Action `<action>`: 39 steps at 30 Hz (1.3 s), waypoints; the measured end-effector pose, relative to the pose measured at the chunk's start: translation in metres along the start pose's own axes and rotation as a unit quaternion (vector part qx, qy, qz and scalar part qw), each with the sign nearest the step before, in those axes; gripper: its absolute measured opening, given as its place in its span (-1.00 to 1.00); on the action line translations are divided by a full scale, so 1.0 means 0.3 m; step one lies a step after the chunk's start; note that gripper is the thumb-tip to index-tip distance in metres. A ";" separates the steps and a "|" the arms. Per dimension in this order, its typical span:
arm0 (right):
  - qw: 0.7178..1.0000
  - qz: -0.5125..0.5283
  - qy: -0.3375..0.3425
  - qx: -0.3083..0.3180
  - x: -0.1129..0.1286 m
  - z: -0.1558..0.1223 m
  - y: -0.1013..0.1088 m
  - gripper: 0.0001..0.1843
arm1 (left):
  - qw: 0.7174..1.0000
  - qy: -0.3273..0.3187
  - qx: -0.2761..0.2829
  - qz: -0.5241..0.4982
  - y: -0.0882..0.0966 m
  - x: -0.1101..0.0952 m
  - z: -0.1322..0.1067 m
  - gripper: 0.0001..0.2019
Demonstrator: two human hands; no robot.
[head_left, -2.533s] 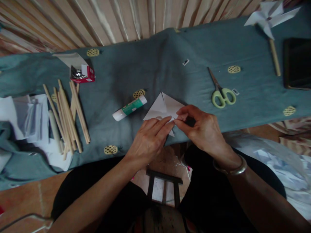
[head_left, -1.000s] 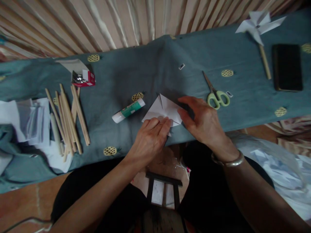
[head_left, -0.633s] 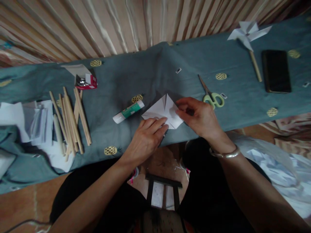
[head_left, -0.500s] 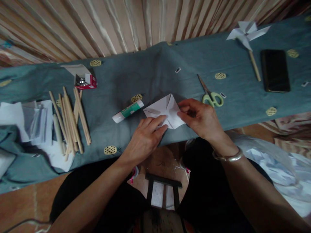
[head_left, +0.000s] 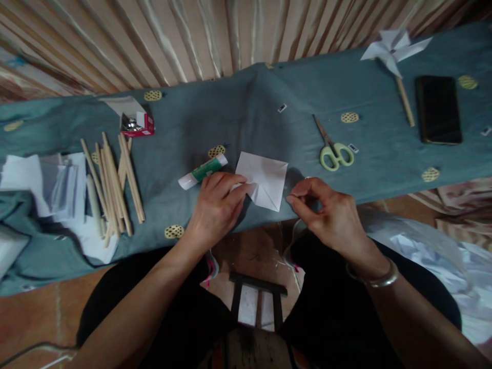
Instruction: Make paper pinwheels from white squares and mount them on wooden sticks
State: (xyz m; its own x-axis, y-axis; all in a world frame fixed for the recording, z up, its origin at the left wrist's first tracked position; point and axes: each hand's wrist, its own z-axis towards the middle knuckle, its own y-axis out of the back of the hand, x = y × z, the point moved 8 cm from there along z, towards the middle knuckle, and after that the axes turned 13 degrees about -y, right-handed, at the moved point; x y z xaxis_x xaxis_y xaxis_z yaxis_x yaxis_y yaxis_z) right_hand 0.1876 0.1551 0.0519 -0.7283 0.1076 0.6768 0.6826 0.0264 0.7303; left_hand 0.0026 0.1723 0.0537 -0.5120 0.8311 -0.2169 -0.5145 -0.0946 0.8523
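Note:
A white square of paper (head_left: 265,177) with fold creases lies flat on the blue-grey cloth (head_left: 246,118) near the table's front edge. My left hand (head_left: 215,207) rests on its left corner with the fingertips pressed together on the paper. Just right of the paper, my right hand (head_left: 326,212) hovers off it, thumb and forefinger pinched with nothing visible between them. A glue stick (head_left: 202,171) with a green label lies just above my left hand.
Green-handled scissors (head_left: 333,148) lie to the right. Farther right are a black phone (head_left: 438,108) and a finished paper pinwheel (head_left: 395,48) on a stick. At left lie several wooden sticks (head_left: 111,182), white paper sheets (head_left: 42,184) and a small red box (head_left: 137,124).
The paper's raised flaps have been laid flat into a square and it has turned. My right hand let go and drew back to the right; my left hand slid to the left corner.

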 end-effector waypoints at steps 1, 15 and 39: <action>0.999 -0.020 0.035 -0.009 0.015 -0.004 0.007 -0.88 | 1.000 -0.004 0.001 -0.003 0.000 -0.010 -0.001 -0.75; 0.987 -0.031 0.150 0.058 0.063 0.006 -0.047 -0.77 | 0.998 -0.035 0.019 -0.042 -0.030 -0.061 0.003 -0.70; 0.998 0.033 0.011 0.043 0.029 0.079 -0.072 -0.82 | 0.995 -0.070 0.036 -0.067 -0.026 -0.142 -0.004 -0.76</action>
State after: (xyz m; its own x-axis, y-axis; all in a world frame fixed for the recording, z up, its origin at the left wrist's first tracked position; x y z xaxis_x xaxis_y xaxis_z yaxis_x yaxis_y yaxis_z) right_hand 0.1680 0.1791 0.0396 -0.6816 0.0905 0.7261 0.7316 0.1062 0.6734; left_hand 0.0277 0.1369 0.0557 -0.3393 0.9019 -0.2673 -0.5181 0.0580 0.8534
